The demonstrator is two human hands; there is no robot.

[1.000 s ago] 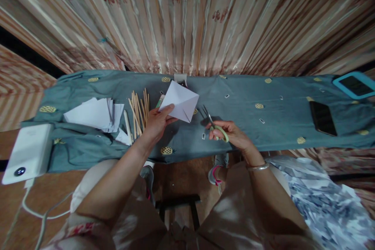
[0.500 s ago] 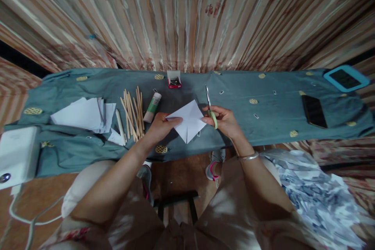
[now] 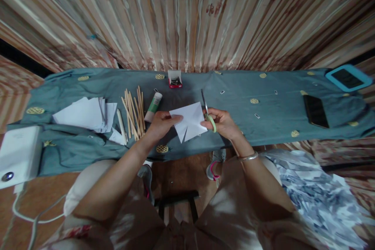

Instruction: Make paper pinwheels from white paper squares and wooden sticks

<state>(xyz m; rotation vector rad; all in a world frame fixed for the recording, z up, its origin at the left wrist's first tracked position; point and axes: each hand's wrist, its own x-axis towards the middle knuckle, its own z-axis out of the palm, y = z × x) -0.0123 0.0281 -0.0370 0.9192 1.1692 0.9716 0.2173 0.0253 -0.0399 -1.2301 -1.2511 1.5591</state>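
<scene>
A white square of paper (image 3: 191,119) is held up over the front middle of the cloth-covered table, with a narrow slit cut in from its lower corner. My left hand (image 3: 161,125) pinches its left side, thumb on top. My right hand (image 3: 221,123) holds scissors (image 3: 211,122) by their pale green handles, blades pointing up and away, while its thumb and a finger grip the paper's right edge. Left of my left hand lie a green-and-white glue stick (image 3: 153,107) and several thin wooden sticks (image 3: 131,111).
A small red box (image 3: 175,83) stands open at the back. Paper sheets (image 3: 83,114) and a white power unit (image 3: 20,156) with a cable are at left. A phone (image 3: 315,111) and a blue-framed device (image 3: 348,77) lie at right.
The paper has turned in my hands, its lower corner now further left, and the slit gapes wider. The scissors have tilted a little to the left.
</scene>
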